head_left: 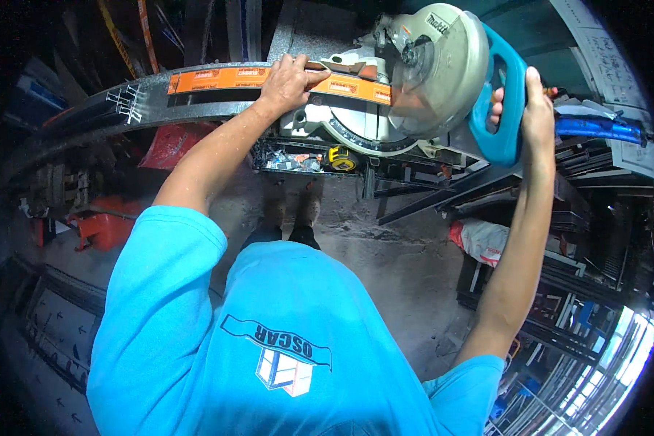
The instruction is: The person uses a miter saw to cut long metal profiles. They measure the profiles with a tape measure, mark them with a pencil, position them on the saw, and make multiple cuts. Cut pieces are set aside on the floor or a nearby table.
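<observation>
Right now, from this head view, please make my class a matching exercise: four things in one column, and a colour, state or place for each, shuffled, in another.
Things:
1. Left hand
2. Right hand
3. Tape measure
4. Saw handle

Descriptions:
A. Teal, with a looped shape
B. Placed on the orange-faced strip
C. Yellow and black, just below the saw's round base in the picture
D. Wrapped around a grip

Right pairs: 1-B; 2-D; 3-C; 4-A
</observation>
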Tool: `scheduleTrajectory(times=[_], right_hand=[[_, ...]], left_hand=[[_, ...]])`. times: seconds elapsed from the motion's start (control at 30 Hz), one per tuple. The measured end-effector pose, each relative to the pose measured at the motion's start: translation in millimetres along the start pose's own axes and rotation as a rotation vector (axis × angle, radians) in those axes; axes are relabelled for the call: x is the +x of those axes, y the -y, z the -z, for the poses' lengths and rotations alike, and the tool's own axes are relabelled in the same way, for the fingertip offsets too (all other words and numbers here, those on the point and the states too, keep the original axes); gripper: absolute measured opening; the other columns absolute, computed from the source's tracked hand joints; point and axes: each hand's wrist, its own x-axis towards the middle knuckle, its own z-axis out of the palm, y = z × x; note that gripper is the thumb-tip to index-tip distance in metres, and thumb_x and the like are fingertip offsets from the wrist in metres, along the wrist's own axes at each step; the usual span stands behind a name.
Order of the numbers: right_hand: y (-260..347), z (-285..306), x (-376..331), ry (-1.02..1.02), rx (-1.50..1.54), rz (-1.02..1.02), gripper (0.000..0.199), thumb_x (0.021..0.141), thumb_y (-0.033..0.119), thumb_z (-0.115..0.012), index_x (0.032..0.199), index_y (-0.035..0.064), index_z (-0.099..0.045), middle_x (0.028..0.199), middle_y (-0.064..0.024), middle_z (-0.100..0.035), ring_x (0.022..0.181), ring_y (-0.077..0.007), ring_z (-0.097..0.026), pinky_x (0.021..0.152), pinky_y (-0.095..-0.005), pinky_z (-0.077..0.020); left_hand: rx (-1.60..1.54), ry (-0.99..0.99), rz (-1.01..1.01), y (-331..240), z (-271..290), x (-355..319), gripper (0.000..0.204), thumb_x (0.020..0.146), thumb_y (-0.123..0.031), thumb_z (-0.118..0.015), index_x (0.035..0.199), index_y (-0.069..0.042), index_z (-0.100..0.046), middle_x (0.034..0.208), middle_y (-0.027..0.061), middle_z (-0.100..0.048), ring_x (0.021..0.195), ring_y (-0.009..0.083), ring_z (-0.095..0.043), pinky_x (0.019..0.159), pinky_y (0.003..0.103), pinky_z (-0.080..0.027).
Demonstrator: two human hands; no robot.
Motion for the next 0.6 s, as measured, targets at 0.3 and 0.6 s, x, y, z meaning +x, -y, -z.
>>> scheduleTrajectory(times=[0.3,0.6], right_hand=[[-42,-12,-28,-0.105,0.060,0.101,0.065,0.106,0.056,-0.042,0.083,0.0005,-0.065,0.064,-0.0089,-0.064,0.052,-0.0171,-0.063,0.051,-0.0316,-0.0550],[-54,-13,-33,-0.110,0.052,0.132,0.064,0.106,0.055,-0.041,0.082,0.0010,-0.065,0.066,-0.0091,-0.065,0.053,-0.0159,-0.063,0.051,-0.0312,-0.0553]], left_hand=[[-0.042,0.023,0.012,-6,4,3,0.053,0.084,-0.014,-0.075,0.131,-0.038,-0.069,0.111,0.0078,-0.057,0.103,0.0292,-0.053,0.094,0.043,-0.046],[-0.010,0.025,-0.018,-3,2,4,0.061,0.080,-0.012,-0.077,0.134,-0.038,-0.067,0.119,0.0110,-0.058,0.103,0.0306,-0.053,0.091,0.045,-0.048]])
